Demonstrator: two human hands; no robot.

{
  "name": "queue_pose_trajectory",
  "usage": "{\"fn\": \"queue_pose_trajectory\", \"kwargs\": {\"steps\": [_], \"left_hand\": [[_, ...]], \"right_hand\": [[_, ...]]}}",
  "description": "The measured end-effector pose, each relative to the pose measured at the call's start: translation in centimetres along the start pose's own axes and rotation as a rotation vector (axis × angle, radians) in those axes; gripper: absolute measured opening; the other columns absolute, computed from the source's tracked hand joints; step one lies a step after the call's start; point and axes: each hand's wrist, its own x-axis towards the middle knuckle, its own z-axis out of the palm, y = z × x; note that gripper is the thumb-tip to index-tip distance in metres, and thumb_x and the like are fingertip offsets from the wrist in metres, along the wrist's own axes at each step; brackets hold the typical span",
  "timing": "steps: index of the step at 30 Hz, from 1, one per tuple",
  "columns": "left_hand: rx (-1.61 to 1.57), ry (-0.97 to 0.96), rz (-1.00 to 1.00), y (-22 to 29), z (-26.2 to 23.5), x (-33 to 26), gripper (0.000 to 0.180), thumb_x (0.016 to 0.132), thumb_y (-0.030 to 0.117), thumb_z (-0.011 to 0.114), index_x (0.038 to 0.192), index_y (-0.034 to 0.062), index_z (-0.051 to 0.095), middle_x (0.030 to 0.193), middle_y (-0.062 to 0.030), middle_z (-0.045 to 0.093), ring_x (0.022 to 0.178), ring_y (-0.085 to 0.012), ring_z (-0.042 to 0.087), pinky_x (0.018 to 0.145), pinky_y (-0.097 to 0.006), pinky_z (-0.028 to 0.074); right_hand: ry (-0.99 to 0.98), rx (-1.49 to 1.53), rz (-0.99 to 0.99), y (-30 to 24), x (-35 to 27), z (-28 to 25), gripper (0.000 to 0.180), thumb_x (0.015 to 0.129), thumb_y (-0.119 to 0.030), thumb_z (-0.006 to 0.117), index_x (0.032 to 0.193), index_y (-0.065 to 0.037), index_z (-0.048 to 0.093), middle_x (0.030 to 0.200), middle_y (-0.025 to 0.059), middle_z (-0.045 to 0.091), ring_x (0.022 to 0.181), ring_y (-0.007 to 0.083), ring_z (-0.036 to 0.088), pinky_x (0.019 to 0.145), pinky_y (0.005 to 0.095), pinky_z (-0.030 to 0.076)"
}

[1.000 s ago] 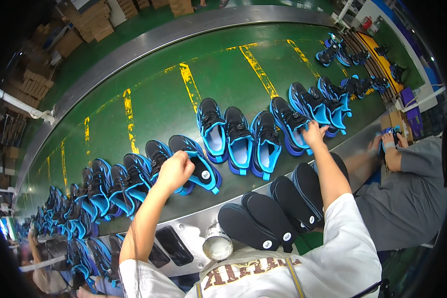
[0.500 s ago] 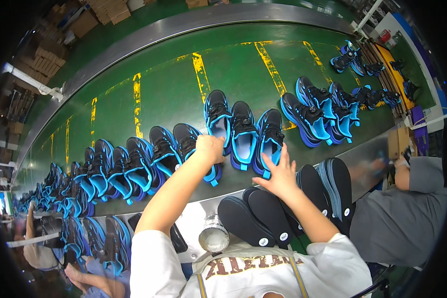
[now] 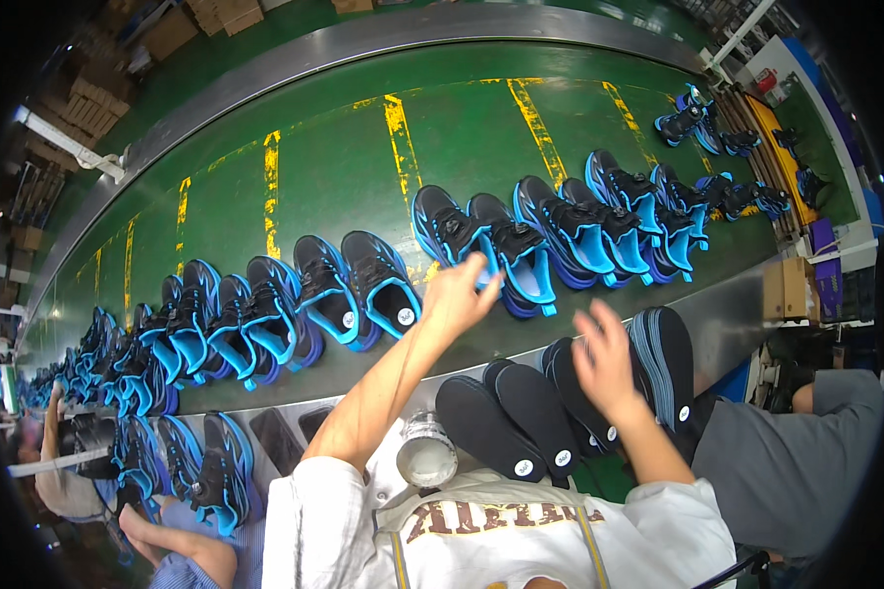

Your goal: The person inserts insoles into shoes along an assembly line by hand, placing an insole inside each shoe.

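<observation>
Looking down over the green belt [image 3: 344, 187], I have the left hand [image 3: 460, 297] at the heel opening of a black-and-blue shoe [image 3: 446, 223] standing on it; from here I can't tell whether it grips or merely touches. The right hand [image 3: 609, 363], a little blurred, is spread and empty above the black insoles [image 3: 482, 430] beside the belt's near edge. A jar [image 3: 427, 460] sits just left of them.

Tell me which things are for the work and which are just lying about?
Seem part of the work:
- blue-black shoes, by the left hand
- black insoles, by the right hand
- round pot, maybe

Seem just lying about:
- two dark flat rectangles
- brown boxes, at right
</observation>
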Motion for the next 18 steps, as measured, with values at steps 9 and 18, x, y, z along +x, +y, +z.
{"fn": "queue_pose_trajectory", "kwargs": {"steps": [9, 18], "left_hand": [[0.309, 0.024, 0.018, -3.7, -0.4, 5.5, 0.04, 0.079, 0.025, 0.05, 0.108, 0.0015, 0.039, 0.075, -0.0194, 0.055, 0.067, -0.0344, 0.056, 0.058, -0.04, 0.045], [-0.242, -0.299, -0.314, -5.2, -1.9, 4.0, 0.048, 0.081, 0.04, 0.044, 0.094, -0.0058, 0.051, 0.088, -0.0276, 0.054, 0.088, -0.0387, 0.052, 0.076, -0.038, 0.041]], "right_hand": [[-0.438, -0.025, -0.048, -10.3, -9.2, 1.5, 0.045, 0.058, -0.042, 0.065, 0.085, -0.008, 0.054, 0.095, 0.0108, 0.049, 0.087, 0.0247, 0.048, 0.072, 0.0354, 0.036], [-0.357, 0.48, 0.224, -8.6, -3.4, -3.5, 0.044, 0.062, -0.02, 0.069, 0.098, -0.001, 0.051, 0.105, 0.0181, 0.039, 0.097, 0.032, 0.044, 0.082, 0.0355, 0.039]]}}
